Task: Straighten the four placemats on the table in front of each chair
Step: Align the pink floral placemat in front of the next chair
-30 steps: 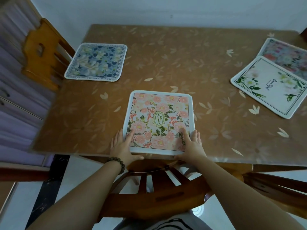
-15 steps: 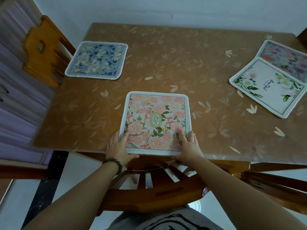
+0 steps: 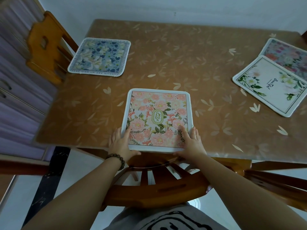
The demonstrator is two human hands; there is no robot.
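Note:
A pink floral placemat (image 3: 157, 113) marked "GARDEN" lies at the table's near edge, roughly square to it. My left hand (image 3: 120, 143) grips its near left corner, thumb under the edge and fingers on top. My right hand (image 3: 191, 141) grips the near right corner the same way. A blue floral placemat (image 3: 99, 58) lies at the left side by a chair. At the right, a white placemat (image 3: 272, 85) with green leaves lies skewed and overlaps a purple floral placemat (image 3: 287, 53).
The brown table (image 3: 191, 63) has a leaf-patterned cover. A wooden chair back (image 3: 149, 185) stands between me and the table. Another chair (image 3: 48, 47) is at the left, and a third chair's rail (image 3: 274, 181) is at the lower right. A wall runs behind the table.
The pink placemat has turned slightly under my hands and now sits squarer to the table edge. The other three mats have not moved.

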